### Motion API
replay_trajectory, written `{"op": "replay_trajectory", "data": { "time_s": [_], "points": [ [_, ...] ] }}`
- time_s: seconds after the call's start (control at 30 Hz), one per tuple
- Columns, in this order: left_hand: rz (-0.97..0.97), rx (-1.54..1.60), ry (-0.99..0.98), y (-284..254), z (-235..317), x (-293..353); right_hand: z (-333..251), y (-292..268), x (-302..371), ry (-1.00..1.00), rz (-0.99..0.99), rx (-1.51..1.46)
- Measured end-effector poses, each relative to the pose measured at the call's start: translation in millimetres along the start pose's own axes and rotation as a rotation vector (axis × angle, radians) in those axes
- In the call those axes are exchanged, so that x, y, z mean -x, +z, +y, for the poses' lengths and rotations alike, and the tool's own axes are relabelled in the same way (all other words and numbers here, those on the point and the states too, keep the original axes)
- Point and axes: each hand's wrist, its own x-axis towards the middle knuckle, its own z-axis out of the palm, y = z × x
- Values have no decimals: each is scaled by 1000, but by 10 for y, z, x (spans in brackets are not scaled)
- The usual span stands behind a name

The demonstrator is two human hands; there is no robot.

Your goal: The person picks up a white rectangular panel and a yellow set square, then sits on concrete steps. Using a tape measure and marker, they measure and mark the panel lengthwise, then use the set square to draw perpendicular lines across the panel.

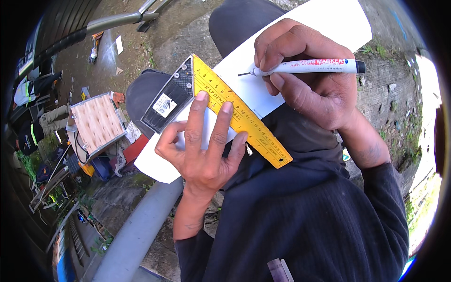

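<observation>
A stiff white sheet (336, 23) lies slantwise across my legs. On it rests a try square with a yellow steel blade (263, 136) and a black handle (159, 115). My left hand (204, 150) holds the square against the sheet, two fingertips and the thumb on the blade, the other fingers curled by the handle. A white marker with a dark end (312, 66) is pinched in my right hand (314, 84). Its thin tip points left, over the sheet beside the blade's upper edge. I cannot tell whether the tip touches.
A thick grey pipe (141, 225) runs beneath the sheet at lower left. To the left stands a wooden-topped box (97, 121) near people (33, 94). A metal pipe rail (112, 22) crosses the upper left. Rough concrete (387, 103) with weeds lies at right.
</observation>
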Motion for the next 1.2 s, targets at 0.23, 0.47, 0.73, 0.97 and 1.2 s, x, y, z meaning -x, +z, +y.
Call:
{"op": "replay_trajectory", "data": {
  "time_s": [0.23, 0.47, 0.73, 0.97, 1.2],
  "points": [
    [-14, -30, 8, 4, 8, -12, 5, -9, 15, 54, 23, -32],
    [-18, -36, 11, -1, 5, -16, 33, 3, 13, 30, 18, -36],
    [-9, -31, 47, 6, -16, 7, 60, -1, -7, -20, -6, -17],
    [-15, -20, 34, 7, -11, 13, 82, 16, -9, -45, 19, -15],
    [-4, -24, 27, 9, -9, -14, 55, 19, -21, -29, 17, -16]
  ]
}}
